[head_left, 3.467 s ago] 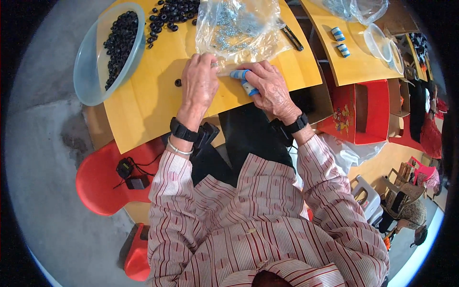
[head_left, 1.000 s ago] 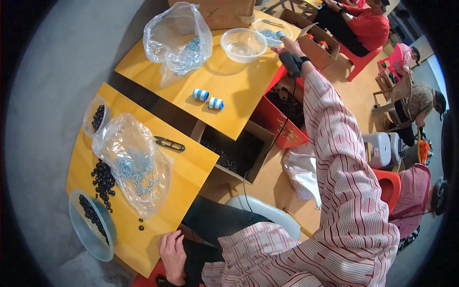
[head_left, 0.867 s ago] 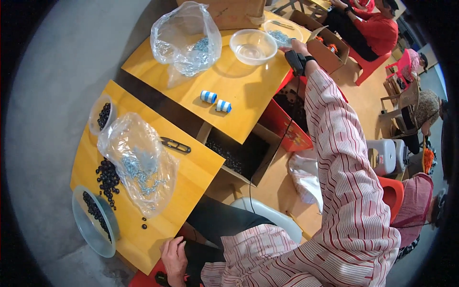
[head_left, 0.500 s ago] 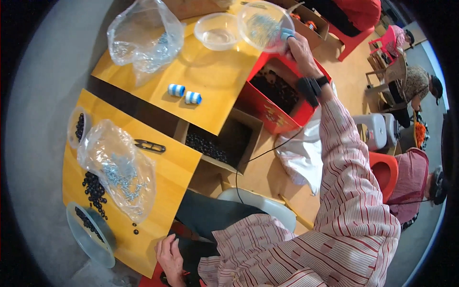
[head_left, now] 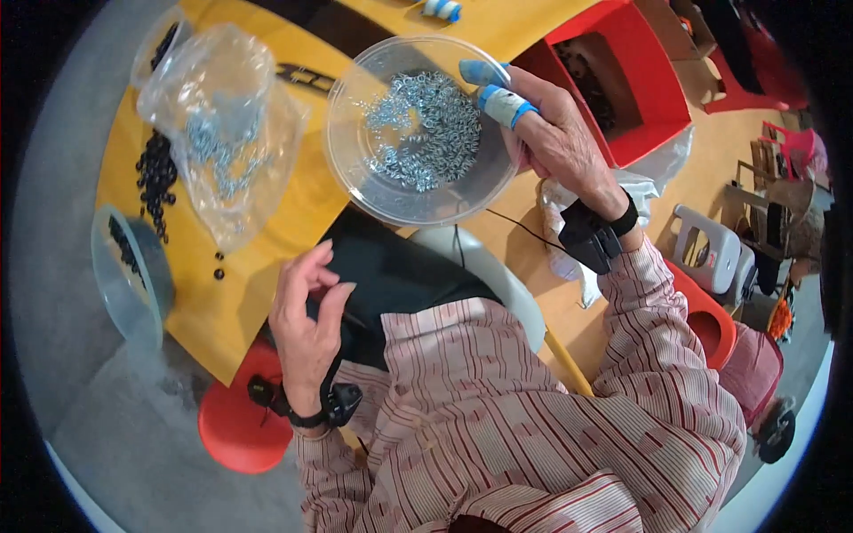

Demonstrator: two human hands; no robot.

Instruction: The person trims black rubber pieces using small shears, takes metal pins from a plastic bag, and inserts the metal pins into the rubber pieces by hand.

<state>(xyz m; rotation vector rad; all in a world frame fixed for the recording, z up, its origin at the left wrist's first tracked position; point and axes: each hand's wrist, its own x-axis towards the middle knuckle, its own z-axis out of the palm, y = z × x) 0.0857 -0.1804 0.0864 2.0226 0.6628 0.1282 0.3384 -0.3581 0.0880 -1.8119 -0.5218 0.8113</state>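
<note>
My right hand point(head_left: 569, 142) grips the rim of a round clear plastic tub point(head_left: 345, 164), thumb and fingers on its right side. Blue-and-white tape point(head_left: 505, 107) wraps some of its fingertips. Inside the tub lie many small silvery metal pieces point(head_left: 440, 133), perhaps little hooks or rings. Held above the yellow table's edge, the tub is seen from above. My left hand point(head_left: 306, 315), empty with curved fingers and the thumb apart, hovers below and left of it, by the table edge. Nearby on the table rests a clear plastic bag point(head_left: 258, 107) with more silvery pieces point(head_left: 227, 155).
Loose black beads point(head_left: 156, 173) lie beside the bag on the yellow table point(head_left: 227, 306). A clear bowl point(head_left: 158, 284) of black pieces stands at the near left corner. Black thread snips point(head_left: 304, 76) lie behind the tub. A red box point(head_left: 653, 98) and red stool point(head_left: 240, 426) flank the table.
My right hand has brought the tub from the far table toward me. My left hand has risen from beside my lap to near the tub. The view has shifted.
</note>
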